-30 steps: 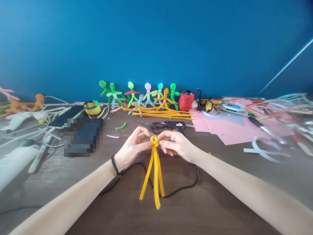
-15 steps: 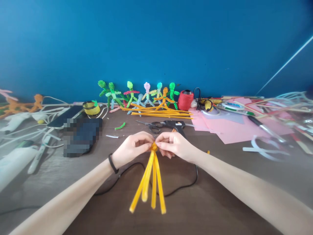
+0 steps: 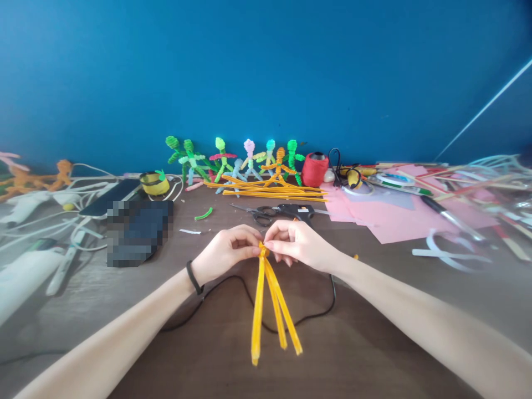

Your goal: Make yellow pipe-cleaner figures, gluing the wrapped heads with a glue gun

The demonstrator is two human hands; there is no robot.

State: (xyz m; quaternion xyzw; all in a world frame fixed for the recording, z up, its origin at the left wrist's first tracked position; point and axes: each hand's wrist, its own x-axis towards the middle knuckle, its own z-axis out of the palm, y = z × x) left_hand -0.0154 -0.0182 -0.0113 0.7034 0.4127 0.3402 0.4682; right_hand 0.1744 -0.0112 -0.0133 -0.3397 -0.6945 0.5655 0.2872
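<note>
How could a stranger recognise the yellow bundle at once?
Below the blue wall is a brown table; over its middle are the left hand and right hand. Both hold the yellow bundle, whose strands hang down, unlike the orange strands lying behind.

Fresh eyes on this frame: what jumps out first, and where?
Probably the bright yellow bundle of fuzzy strips at centre front, its knotted top pinched between the left hand and right hand, loose ends fanning downward. Next, the row of multicoloured twisted fuzzy figures along the foot of the plain blue wall. Then the flat pale-pink paper sheets on the right.
</note>
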